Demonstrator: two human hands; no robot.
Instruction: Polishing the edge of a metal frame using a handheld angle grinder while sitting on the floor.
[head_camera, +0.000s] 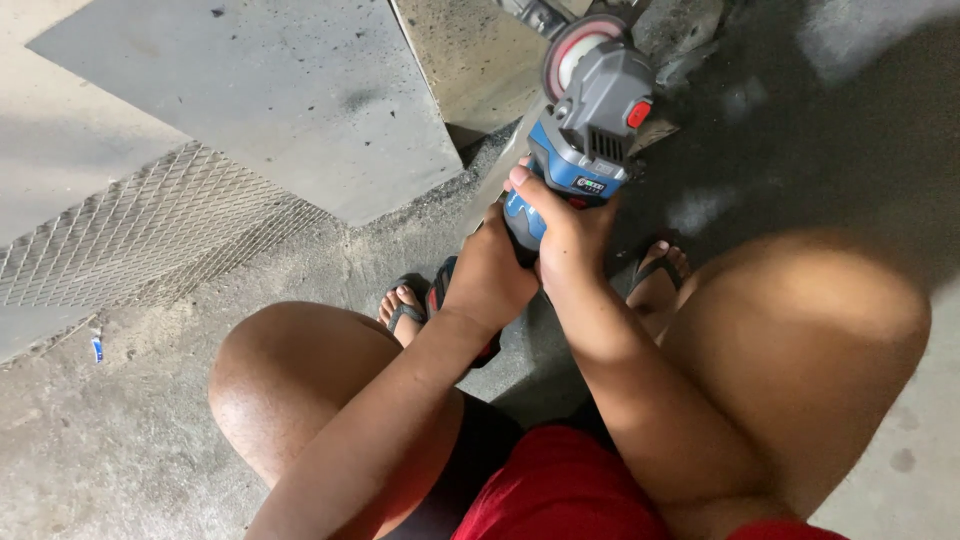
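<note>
From the head view, the left hand (490, 275) wraps closed around the rear of a blue-and-grey cordless angle grinder (585, 130), and the right hand (565, 230) clamps shut on its body just ahead. The grinder's disc (578, 45) sits at a pale metal plate (470, 55) above the concrete floor (120, 440). Doing this well likely means both grips firm, disc angle shallow, sandalled feet (405, 308) kept back.

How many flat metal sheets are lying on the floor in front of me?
3, maybe more beyond the frame: a large grey sheet at upper left, a mesh sheet tucked under its lower-left edge, and a tan sheet at top centre, beside the angle grinder.
</note>
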